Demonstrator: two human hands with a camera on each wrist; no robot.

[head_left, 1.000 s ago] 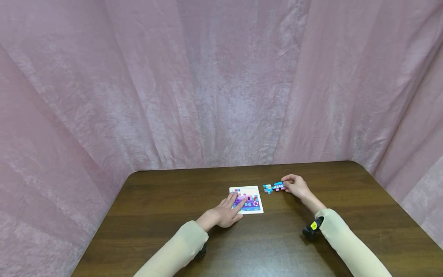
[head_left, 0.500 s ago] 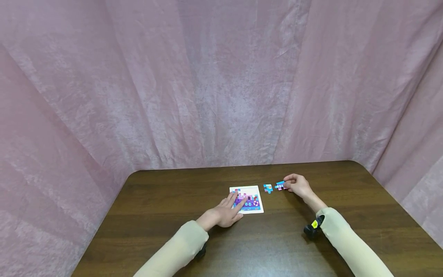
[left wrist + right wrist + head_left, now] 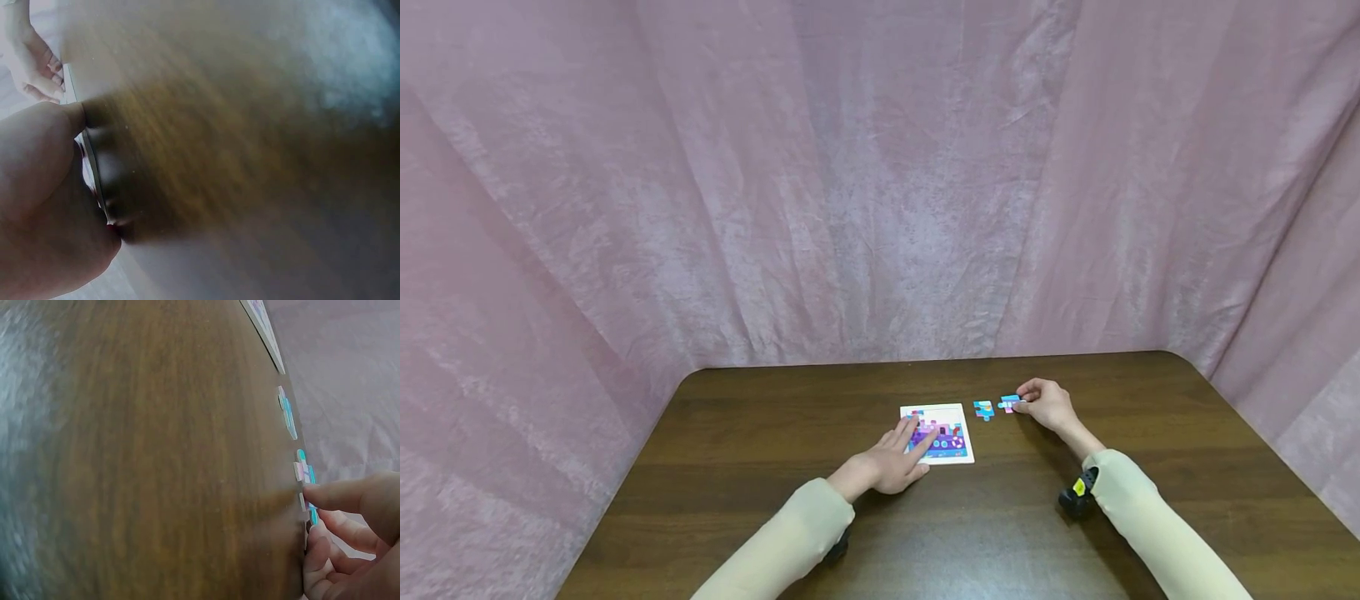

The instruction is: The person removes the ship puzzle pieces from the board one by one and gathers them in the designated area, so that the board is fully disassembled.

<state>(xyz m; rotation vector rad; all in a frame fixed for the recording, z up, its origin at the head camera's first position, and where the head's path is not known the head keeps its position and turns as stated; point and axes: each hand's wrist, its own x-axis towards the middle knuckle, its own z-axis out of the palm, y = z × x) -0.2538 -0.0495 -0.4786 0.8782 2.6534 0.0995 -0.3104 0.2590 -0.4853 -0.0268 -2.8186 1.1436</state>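
My left hand (image 3: 887,465) lies with spread, straight fingers on a white-framed jigsaw puzzle board (image 3: 969,448), covering its left part. The board shows a purple ship picture in its lower part and a bare white area above. To the right of it, my right hand (image 3: 1047,406) pinches a blue, pink and white jigsaw piece (image 3: 1008,403) at its right end. In the right wrist view the thumb (image 3: 334,495) presses on that piece (image 3: 304,472), with the other fingers curled beside it. A second jigsaw piece (image 3: 983,409), blue with orange, lies between board and held piece.
The brown wooden table (image 3: 737,467) stretches out on all sides, its far edge against a pink curtain (image 3: 880,208). A black wrist camera (image 3: 1077,496) hangs below the right sleeve, close over the table.
My right hand has shifted the pinched jigsaw piece slightly right, widening its gap from the other piece. My left hand stays on the puzzle board.
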